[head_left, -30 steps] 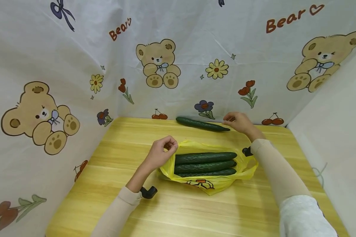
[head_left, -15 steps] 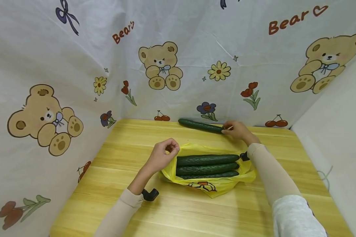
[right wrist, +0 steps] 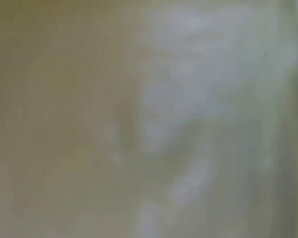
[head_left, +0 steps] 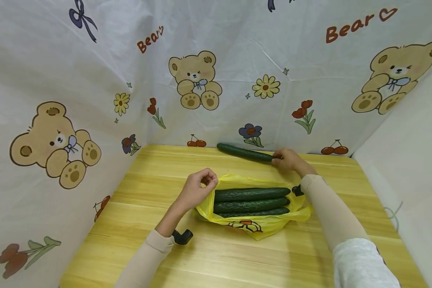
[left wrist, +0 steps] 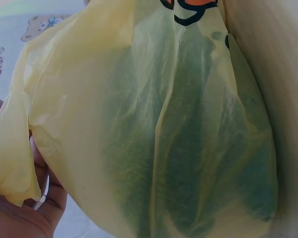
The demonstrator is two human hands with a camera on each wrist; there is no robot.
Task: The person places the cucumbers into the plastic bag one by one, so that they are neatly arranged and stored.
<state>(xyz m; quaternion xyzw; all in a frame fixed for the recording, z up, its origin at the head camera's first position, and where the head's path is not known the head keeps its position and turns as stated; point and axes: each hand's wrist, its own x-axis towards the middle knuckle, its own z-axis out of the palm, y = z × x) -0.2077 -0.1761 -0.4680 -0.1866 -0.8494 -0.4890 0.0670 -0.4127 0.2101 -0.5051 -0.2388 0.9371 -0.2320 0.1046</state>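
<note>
My left hand (head_left: 199, 187) pinches the rim of a yellow plastic bag (head_left: 237, 179) at its left end. Three dark green cucumbers (head_left: 252, 206) show side by side inside the bag's mouth. In the left wrist view the thin bag wall (left wrist: 84, 99) fills most of the picture, with green shapes showing through; the left fingers (left wrist: 53, 198) curl at its edge. Behind the bag, a single cucumber (head_left: 243, 153) lies on the table by the wall sheet. My right hand (head_left: 289, 161) grips its right end. The right wrist view is too blurred to make anything out.
A white sheet printed with bears and flowers (head_left: 216, 86) rises along the back and left of the wooden table (head_left: 216, 260). Another white surface (head_left: 414, 160) stands at the right. Black wrist mounts (head_left: 183, 237) stick out near the bag.
My right hand has come down and left onto the tip of the loose cucumber and now grips it. The left hand stays at the bag's rim. The head view has shifted slightly.
</note>
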